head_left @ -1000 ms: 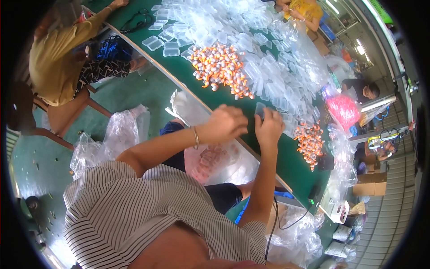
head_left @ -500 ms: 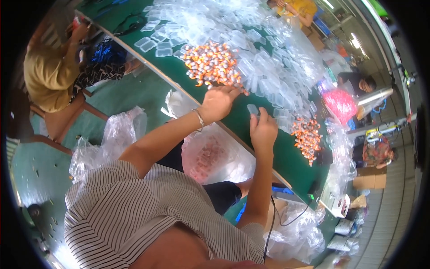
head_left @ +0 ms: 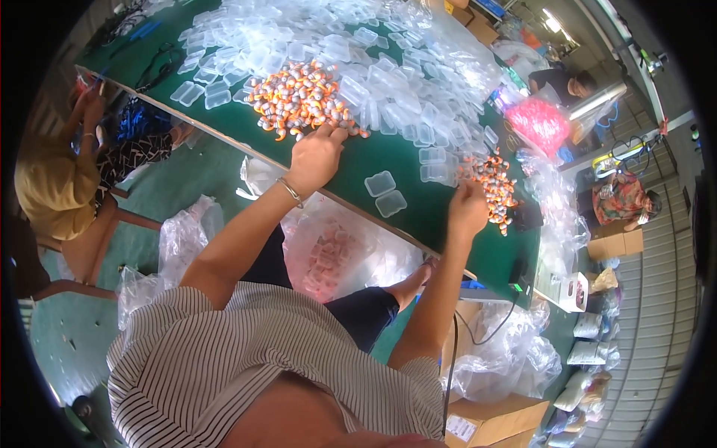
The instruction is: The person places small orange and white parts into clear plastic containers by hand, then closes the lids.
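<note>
Both hands moved apart since earlier, left hand (head_left: 317,155) spread, fingertips touching near edge of orange-and-grey parts pile (head_left: 299,98) on green table (head_left: 358,160), right hand (head_left: 467,209) curled, grip unclear, beside smaller parts heap (head_left: 489,183), 2 clear trays (head_left: 385,193) between hands.

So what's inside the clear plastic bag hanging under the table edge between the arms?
The clear plastic bag holds a heap of small pinkish-orange pieces, seen blurred through the film. Its lower part is hidden behind the person's dark-clad legs, and the green table covers its top.
</note>
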A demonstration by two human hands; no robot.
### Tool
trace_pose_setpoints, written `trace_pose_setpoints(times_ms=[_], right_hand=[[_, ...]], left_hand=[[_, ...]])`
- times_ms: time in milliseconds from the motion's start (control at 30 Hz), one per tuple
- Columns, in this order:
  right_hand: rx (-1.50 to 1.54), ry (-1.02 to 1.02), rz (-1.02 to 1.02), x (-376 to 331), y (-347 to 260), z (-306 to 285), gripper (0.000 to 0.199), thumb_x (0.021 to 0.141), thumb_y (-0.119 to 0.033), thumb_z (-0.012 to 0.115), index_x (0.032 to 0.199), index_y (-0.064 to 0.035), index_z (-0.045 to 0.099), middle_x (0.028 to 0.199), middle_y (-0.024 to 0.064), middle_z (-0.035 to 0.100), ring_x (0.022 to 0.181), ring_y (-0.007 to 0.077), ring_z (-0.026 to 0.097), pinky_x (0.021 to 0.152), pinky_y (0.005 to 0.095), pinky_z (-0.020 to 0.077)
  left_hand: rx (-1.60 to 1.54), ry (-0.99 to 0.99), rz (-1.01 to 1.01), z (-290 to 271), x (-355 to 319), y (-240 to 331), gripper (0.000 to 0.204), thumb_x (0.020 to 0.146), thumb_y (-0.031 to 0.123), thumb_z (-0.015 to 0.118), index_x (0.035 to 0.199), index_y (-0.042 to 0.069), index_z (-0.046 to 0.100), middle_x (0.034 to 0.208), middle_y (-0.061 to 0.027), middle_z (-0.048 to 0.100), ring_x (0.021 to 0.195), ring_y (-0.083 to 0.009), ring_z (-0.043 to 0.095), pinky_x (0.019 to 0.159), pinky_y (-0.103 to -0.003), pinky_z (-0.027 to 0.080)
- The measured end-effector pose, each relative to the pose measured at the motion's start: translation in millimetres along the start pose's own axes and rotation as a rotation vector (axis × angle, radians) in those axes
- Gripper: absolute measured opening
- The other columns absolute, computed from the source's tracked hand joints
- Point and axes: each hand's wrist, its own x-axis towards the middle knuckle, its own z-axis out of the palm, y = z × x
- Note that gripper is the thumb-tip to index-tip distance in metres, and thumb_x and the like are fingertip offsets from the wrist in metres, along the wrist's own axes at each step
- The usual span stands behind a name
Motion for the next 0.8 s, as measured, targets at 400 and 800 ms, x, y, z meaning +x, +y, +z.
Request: trace_pose_setpoints(times_ms=[400,800], right_hand=[[-0.085,-0.064,0.04,13.1,37.3,17.4,0.007,0.081,-0.012,0.063,0.086,-0.0091,0.067,0.08,0.0131,0.067,0.071,0.0345,0.065,0.063,0.0455,0.0516],[0.136,-0.477,-0.588,-31.7,-62.9,-27.5,0.012,0.075,-0.002,0.063,0.086,-0.0061,0.063,0.084,0.0093,0.062,0.083,0.0312,0.061,0.071,0.0438,0.0483]], left_hand=[[-0.418,-0.003,0.03,0.2,-12.3,13.6,0.012,0.082,0.005,0.067,0.094,0.008,0.065,0.09,-0.0085,0.063,0.073,-0.0267,0.065,0.062,-0.036,0.052],[-0.307,-0.126,0.179,9.0,-41.4,88.5,0.011,0.078,0.018,0.069,0.084,0.01,0.065,0.086,-0.0058,0.06,0.082,-0.0267,0.062,0.072,-0.04,0.048]])
